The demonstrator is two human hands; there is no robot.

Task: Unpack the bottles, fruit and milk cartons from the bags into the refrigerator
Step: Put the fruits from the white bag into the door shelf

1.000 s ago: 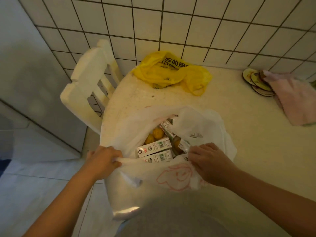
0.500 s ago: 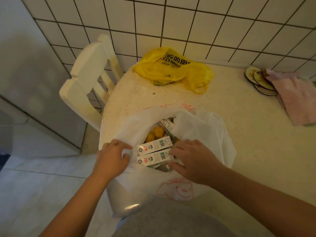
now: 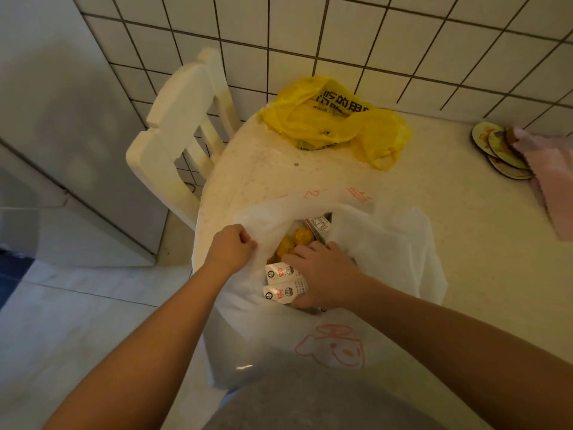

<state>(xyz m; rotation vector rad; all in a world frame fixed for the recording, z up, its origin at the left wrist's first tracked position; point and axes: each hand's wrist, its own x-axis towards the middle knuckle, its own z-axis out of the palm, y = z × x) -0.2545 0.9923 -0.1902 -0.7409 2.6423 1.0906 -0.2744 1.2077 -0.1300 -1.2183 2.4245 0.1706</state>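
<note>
Left hand [image 3: 231, 248] pinching the white bag [image 3: 387, 243] rim, right hand [image 3: 325, 274] curled round milk cartons [image 3: 280, 273] inside it, yellow fruit [image 3: 302, 235] just beyond the knuckles

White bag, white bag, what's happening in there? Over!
Left hand pinches white bag rim, holding it open. Right hand grips two milk cartons, both inside the bag. Yellow fruit packed just behind them.
</note>
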